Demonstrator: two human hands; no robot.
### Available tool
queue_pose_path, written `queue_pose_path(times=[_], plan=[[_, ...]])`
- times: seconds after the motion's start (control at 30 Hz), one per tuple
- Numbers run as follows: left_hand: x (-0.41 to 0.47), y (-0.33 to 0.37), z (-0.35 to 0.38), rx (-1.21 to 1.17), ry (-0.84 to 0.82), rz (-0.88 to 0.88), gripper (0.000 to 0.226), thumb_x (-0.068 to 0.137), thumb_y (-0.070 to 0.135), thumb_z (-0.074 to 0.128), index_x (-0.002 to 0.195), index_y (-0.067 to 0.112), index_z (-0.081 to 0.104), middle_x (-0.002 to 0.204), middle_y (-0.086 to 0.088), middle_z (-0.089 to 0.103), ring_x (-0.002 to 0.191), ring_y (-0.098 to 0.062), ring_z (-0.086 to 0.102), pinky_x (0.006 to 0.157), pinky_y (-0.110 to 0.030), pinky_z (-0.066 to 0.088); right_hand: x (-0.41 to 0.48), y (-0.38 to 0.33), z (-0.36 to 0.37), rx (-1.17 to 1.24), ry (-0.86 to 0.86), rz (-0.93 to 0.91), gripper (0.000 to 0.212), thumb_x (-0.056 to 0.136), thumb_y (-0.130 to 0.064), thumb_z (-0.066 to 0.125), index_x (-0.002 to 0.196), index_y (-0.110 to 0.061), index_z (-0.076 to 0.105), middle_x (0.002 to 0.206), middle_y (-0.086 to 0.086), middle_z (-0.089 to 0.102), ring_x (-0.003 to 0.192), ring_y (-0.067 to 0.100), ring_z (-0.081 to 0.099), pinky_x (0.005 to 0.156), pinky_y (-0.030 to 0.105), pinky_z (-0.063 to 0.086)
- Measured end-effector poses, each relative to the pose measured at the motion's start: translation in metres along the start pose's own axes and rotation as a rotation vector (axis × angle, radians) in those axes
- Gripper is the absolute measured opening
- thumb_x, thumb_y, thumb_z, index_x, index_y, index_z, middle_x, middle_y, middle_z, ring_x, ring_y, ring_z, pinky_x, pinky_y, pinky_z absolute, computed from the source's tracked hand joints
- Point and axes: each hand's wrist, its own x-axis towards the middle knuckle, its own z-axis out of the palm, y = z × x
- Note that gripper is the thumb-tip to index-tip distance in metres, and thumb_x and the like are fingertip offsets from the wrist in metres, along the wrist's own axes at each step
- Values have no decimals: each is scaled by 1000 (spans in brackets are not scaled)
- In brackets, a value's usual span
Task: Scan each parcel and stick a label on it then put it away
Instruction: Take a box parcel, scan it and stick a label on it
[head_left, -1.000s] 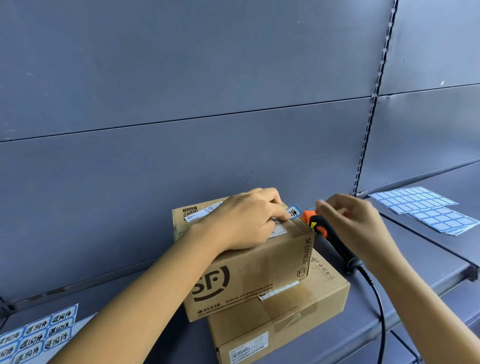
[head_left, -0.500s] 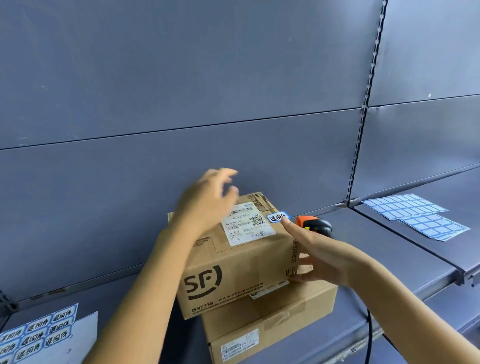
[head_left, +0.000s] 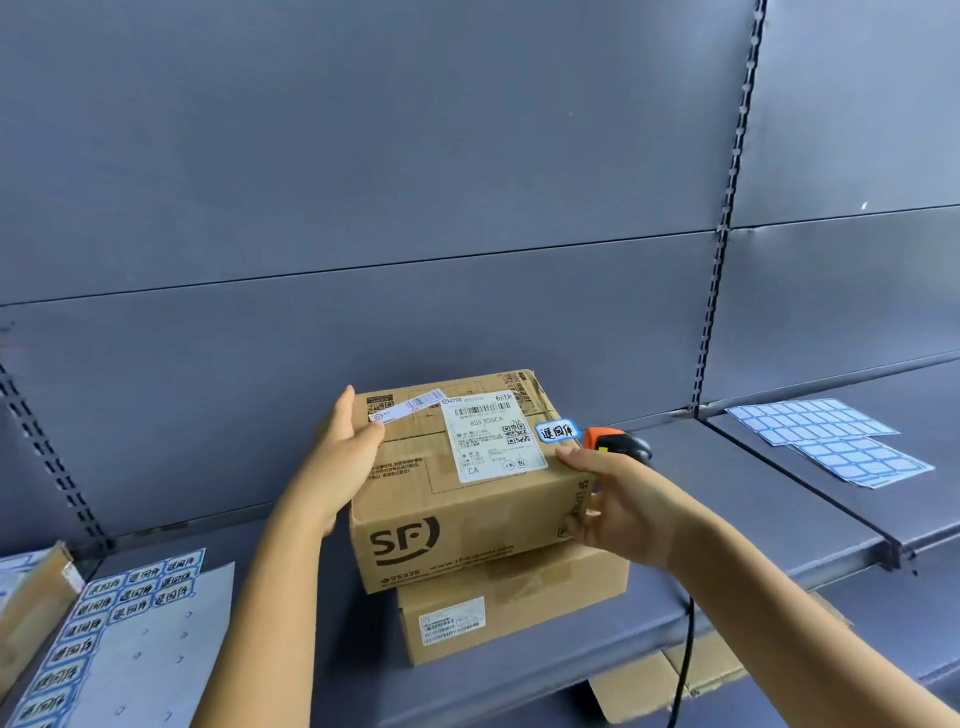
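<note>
From the head camera, I saw the SF parcel (head_left: 457, 519) sitting on top of a second cardboard parcel (head_left: 511, 608) on the grey shelf (head_left: 753, 519), with both hands on it. The left hand (head_left: 345, 452) gripped its left side, thumb hooked over the top edge and the fingers lying up along the side. The right hand (head_left: 618, 506) gripped the right end, thumb on the top edge and the fingers curled against the end face.

A white shipping label (head_left: 491, 436) covered much of the parcel's top. A small blue-edged label (head_left: 557, 431) with handwritten characters sat just beside it, at the top's right edge and overhanging it a little.

Just behind the right hand, an orange and black scanner (head_left: 618, 444) lay on the shelf, and its black cable (head_left: 685, 654) dropped over the front edge.

At the lower left lay a label sheet (head_left: 130, 639) with written labels down its left part and the rest peeled bare, next to a cardboard box (head_left: 31, 608) at the picture's edge. Well apart on the right, two blank label sheets (head_left: 826, 441) lay overlapping on the neighbouring shelf. Flattened cardboard (head_left: 665, 680) showed below the shelf front.
</note>
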Motion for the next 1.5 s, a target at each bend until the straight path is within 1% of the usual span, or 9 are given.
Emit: queue_pose_path(times=[0.23,0.33,0.43,0.67,0.8,1.03,1.2,1.33,1.5], plan=[[-48,0,2,-236,72,59,53,100,35,42,147,42,17,144,10,40,127,-22,46,105,-47,38,-37,5,-20,109,-26,-7,46,59,-19,73,105,-16,67,99,1,62,84,16,56,61,25,43],[-77,-3,6,-549,226,103,28,101,28,41,128,31,46,127,7,51,110,-22,56,87,-33,47,-61,11,-51,186,26,-63,51,60,-21,70,110,-13,63,105,5,58,86,17,48,56,22,38],[-115,-17,27,-433,267,186,20,100,14,42,98,23,60,108,5,59,105,-22,56,76,-27,46,-105,17,-101,273,120,-150,35,63,-20,65,97,-12,63,94,5,60,78,15,45,62,22,35],[-176,-30,181,-236,-207,184,27,97,5,44,86,23,61,90,7,63,82,-8,57,73,-24,45,-242,61,-220,336,378,-295,99,15,-28,94,108,-11,62,108,8,60,84,18,54,47,20,46],[-215,-23,277,-252,-525,57,25,98,6,42,82,19,58,84,1,63,73,-12,57,58,-17,46,-342,102,-262,397,566,-393,99,19,-29,95,111,-12,62,114,8,57,80,14,55,51,20,45],[-300,-37,371,-5,-1059,105,21,97,3,41,88,12,58,88,-2,64,77,-15,58,61,-17,46,-478,203,-265,653,953,-586,111,13,-24,96,118,-15,61,121,8,65,89,19,63,51,19,50],[-362,-44,405,97,-1261,135,23,96,3,42,86,16,58,87,0,65,72,-9,59,58,-15,45,-533,254,-254,766,1127,-612,107,12,-23,95,114,-16,62,119,6,63,89,18,61,51,18,50],[-409,-46,432,160,-1370,131,24,96,5,42,85,19,57,88,2,65,70,-9,59,59,-21,42,-572,277,-262,823,1199,-635,66,37,-20,87,99,-17,64,119,8,62,81,18,65,49,17,49],[-458,-42,482,171,-1374,120,20,97,7,41,90,18,57,91,2,66,71,-8,58,63,-21,43,-613,284,-314,814,1183,-614,115,4,-22,94,115,-16,62,111,7,67,89,19,62,49,19,50]])
